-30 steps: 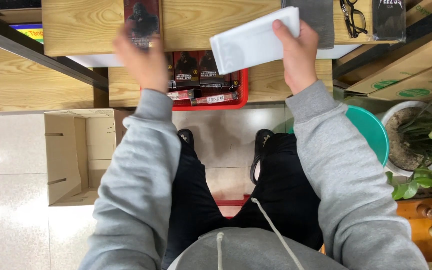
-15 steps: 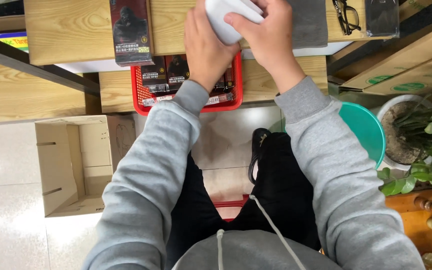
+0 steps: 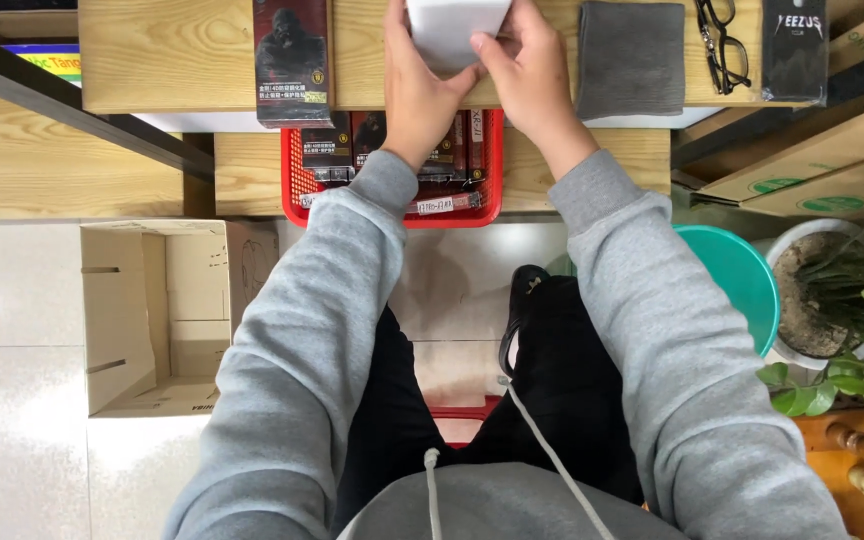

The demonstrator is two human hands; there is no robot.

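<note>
Basically both hands were on the white packet (image 3: pixel 452 28) at the top edge of view, over the wooden tabletop (image 3: pixel 172 55). Left hand (image 3: pixel 420 85) curled round its left side, right hand (image 3: pixel 527 75) pinched its right edge. Dark printed box (image 3: pixel 292 60) lay just left, grey cloth (image 3: pixel 630 58) just right, glasses (image 3: pixel 724 42) further right. Red basket (image 3: pixel 297 180) of boxes sat under the desk.

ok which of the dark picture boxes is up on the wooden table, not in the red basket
The dark box lying alone on the wooden table, left of the left hand; the others stand packed in the red basket below.
</note>
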